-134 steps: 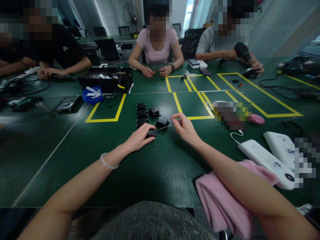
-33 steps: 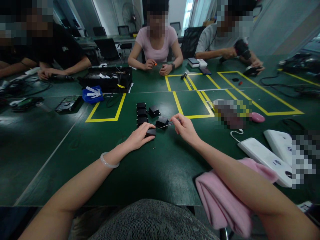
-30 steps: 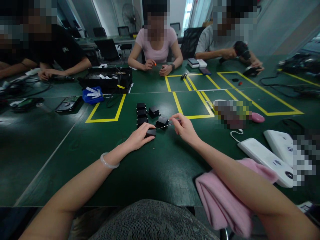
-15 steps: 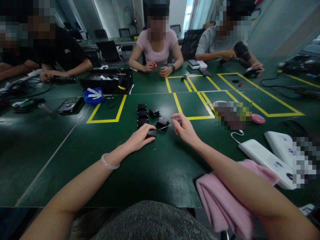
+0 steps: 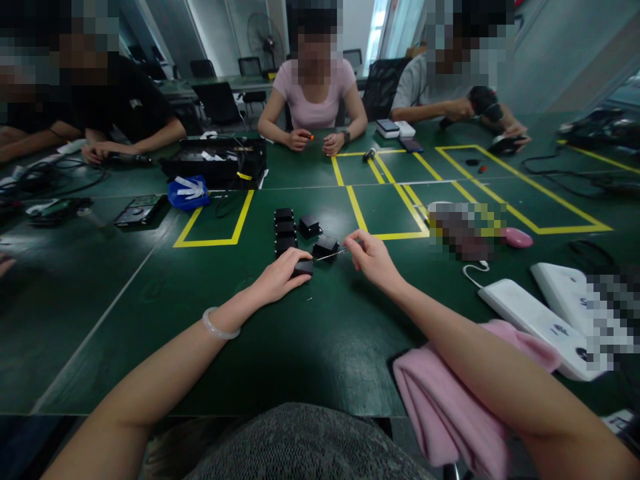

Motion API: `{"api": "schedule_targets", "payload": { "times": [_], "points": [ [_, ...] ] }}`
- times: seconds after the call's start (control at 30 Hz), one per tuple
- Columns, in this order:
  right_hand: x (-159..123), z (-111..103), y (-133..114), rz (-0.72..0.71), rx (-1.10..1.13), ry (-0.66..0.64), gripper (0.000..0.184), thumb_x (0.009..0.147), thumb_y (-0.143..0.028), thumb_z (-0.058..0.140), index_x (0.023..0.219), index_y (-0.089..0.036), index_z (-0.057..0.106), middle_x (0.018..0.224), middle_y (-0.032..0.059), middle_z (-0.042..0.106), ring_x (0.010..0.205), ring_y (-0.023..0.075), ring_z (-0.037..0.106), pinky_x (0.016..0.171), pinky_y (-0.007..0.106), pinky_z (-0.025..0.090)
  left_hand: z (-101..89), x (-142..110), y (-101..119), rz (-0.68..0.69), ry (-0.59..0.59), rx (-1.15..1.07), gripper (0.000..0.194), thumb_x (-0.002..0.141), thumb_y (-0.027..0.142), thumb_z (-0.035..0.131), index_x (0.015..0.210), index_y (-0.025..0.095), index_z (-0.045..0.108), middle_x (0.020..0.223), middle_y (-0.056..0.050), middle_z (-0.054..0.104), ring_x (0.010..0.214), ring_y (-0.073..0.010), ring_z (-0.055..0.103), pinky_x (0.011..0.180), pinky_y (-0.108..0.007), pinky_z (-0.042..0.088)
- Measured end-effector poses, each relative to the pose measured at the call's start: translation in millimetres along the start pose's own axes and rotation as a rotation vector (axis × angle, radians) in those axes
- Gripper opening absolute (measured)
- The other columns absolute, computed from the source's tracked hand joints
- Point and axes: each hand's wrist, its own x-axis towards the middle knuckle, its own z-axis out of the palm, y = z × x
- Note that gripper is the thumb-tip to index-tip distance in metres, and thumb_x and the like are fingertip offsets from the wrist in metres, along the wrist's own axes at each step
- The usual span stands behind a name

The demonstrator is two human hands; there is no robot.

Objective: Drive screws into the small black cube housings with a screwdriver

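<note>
My left hand (image 5: 284, 273) is closed on a small black box (image 5: 304, 268), holding it down on the green table. In my right hand (image 5: 370, 259) is a screwdriver (image 5: 330, 255) with a thin metal shaft, its handle mostly covered by my fingers. The shaft points left, and its tip is close to the box's right side; whether they touch I cannot tell. Beyond my hands stand two more black boxes, a nearer one (image 5: 326, 245) and a farther one (image 5: 309, 225). A column of several black boxes (image 5: 285, 227) lies left of them. A tiny screw (image 5: 309, 299) rests nearer to me.
White power strips (image 5: 520, 320) and a pink cloth (image 5: 440, 400) lie at right, near a pink oval object (image 5: 517, 237). Yellow tape (image 5: 207, 244) marks the table. A black case (image 5: 215, 163) and a blue bag (image 5: 187, 193) stand back left. Several people sit opposite.
My right hand's fingers have drawn closer together around the screwdriver handle. My left hand keeps its place on the box. Part of another person's hand has appeared at the left edge.
</note>
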Motion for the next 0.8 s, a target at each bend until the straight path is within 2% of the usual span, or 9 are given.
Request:
{"api": "schedule_targets", "payload": {
  "times": [0.13, 0.2, 0.33, 0.43, 0.5, 0.6, 0.7, 0.8],
  "points": [
    [-3, 1, -4, -0.088, -0.048, 0.022, 0.013, 0.094, -0.027, 0.048, 0.103, -0.02, 0.055, 0.061, -0.0054, 0.05, 0.049, 0.0108, 0.046, 0.053, 0.026, 0.035, -0.1, 0, 1, -0.004, -0.001, 0.001, 0.033, 0.095, 0.028, 0.056, 0.126, 0.021, 0.046, 0.125, -0.01, 0.053, 0.115, -0.0275, 0.056, 0.093, -0.043, 0.051],
    [-5, 1, -6, -0.132, -0.092, 0.035, 0.012, 0.093, -0.027, 0.049, 0.101, -0.02, 0.056, 0.068, -0.0027, 0.054, 0.055, 0.0112, 0.049, 0.056, 0.026, 0.036, 0.5, 0, 0, -0.008, -0.001, 0.001, 0.033, 0.095, 0.028, 0.056, 0.126, 0.021, 0.046, 0.125, -0.01, 0.053, 0.114, -0.0275, 0.056, 0.093, -0.043, 0.051],
    [-6, 1, -8, -0.135, -0.143, 0.018, 0.018, 0.095, -0.034, 0.049, 0.086, -0.02, 0.056, 0.061, -0.0031, 0.049, 0.055, 0.0123, 0.046, 0.056, 0.027, 0.033, 1.6, 0, -1, 0.008, 0.01, 0.0, 0.033, 0.095, 0.029, 0.056, 0.125, 0.021, 0.046, 0.124, -0.01, 0.053, 0.115, -0.0275, 0.055, 0.095, -0.044, 0.05],
    [-7, 1, -8, -0.132, -0.121, 0.015, 0.012, 0.094, -0.028, 0.048, 0.098, -0.02, 0.056, 0.062, -0.0039, 0.049, 0.054, 0.0126, 0.046, 0.057, 0.027, 0.034, 1.7, 0, -2, 0.016, 0.014, -0.003, 0.033, 0.095, 0.029, 0.056, 0.125, 0.02, 0.046, 0.124, -0.011, 0.053, 0.116, -0.0277, 0.055, 0.097, -0.044, 0.049],
    [-7, 2, -10, -0.143, -0.104, 0.023, 0.016, 0.093, -0.023, 0.047, 0.107, -0.02, 0.054, 0.066, -0.0035, 0.051, 0.056, 0.0128, 0.048, 0.058, 0.027, 0.035, 1.5, 0, -1, 0.01, 0.01, -0.003, 0.033, 0.095, 0.029, 0.056, 0.126, 0.02, 0.046, 0.125, -0.011, 0.053, 0.116, -0.0278, 0.055, 0.096, -0.044, 0.049],
    [-8, 3, -11, -0.142, -0.094, 0.026, 0.011, 0.094, -0.027, 0.048, 0.1, -0.02, 0.054, 0.068, -0.0025, 0.052, 0.058, 0.0132, 0.049, 0.059, 0.027, 0.036, 1.4, 0, -2, 0.001, 0.007, -0.004, 0.033, 0.095, 0.029, 0.056, 0.126, 0.021, 0.046, 0.125, -0.011, 0.053, 0.116, -0.0279, 0.055, 0.095, -0.043, 0.05],
    [-7, 2, -10, -0.119, -0.097, 0.006, 0.015, 0.095, -0.034, 0.049, 0.089, -0.021, 0.052, 0.063, -0.0034, 0.05, 0.057, 0.0128, 0.047, 0.058, 0.027, 0.035, 1.4, 0, -2, -0.002, 0.006, -0.005, 0.033, 0.095, 0.029, 0.056, 0.126, 0.021, 0.046, 0.125, -0.01, 0.053, 0.115, -0.0276, 0.055, 0.094, -0.043, 0.05],
    [-8, 2, -8, -0.128, -0.09, -0.011, 0.011, 0.095, -0.03, 0.047, 0.098, -0.021, 0.053, 0.063, -0.0044, 0.049, 0.055, 0.0125, 0.046, 0.057, 0.027, 0.034, 1.1, 0, -1, -0.004, 0.007, -0.006, 0.033, 0.095, 0.029, 0.055, 0.126, 0.021, 0.046, 0.125, -0.01, 0.053, 0.115, -0.0274, 0.055, 0.094, -0.043, 0.05]
  ]
}}
